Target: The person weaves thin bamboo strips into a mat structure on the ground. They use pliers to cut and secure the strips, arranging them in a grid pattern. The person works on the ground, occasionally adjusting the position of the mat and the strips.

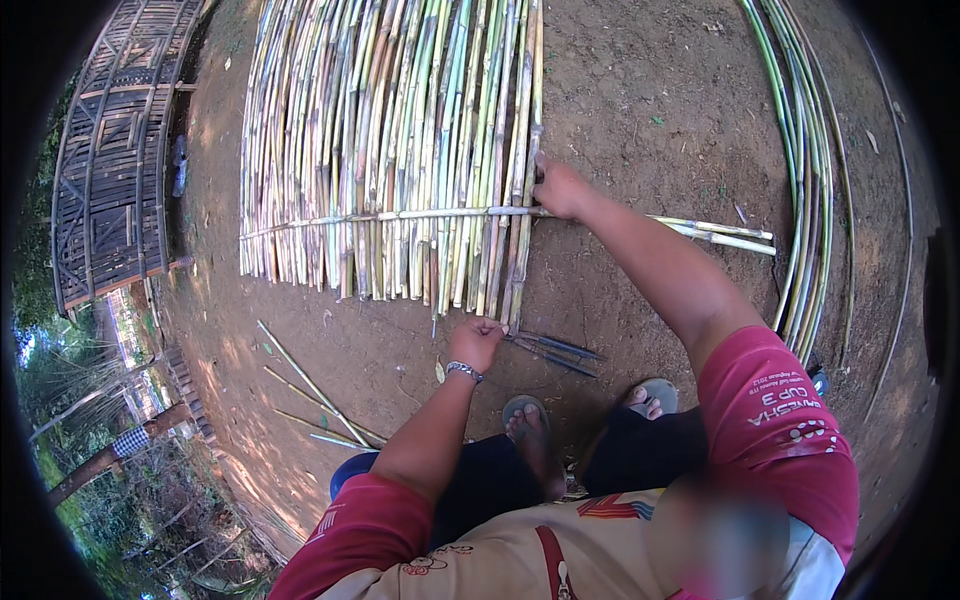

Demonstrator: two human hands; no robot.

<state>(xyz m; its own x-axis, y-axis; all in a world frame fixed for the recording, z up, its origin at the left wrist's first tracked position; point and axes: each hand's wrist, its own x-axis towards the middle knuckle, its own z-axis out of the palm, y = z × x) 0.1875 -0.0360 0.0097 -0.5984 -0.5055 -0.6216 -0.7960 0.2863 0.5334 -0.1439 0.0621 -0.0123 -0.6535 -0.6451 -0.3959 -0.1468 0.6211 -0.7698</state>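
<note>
A wide panel of thin canes lies on the ground before me, its stalks side by side with a crosswise cane over their near part. At the panel's right edge, my right hand has its fingers curled against the outermost cane, just beyond the crosswise one. Lower down, my left hand is pinched closed beside that edge's near ends; what its fingertips hold is too small to make out. Right next to the left fingertips lies a dark two-handled tool on the soil, its head partly hidden.
Several loose cut sticks lie at the near left. A bundle of long green canes curves along the right. Two pale cane ends stick out past the right forearm. A slatted bamboo structure stands at the far left. My sandalled feet are close by.
</note>
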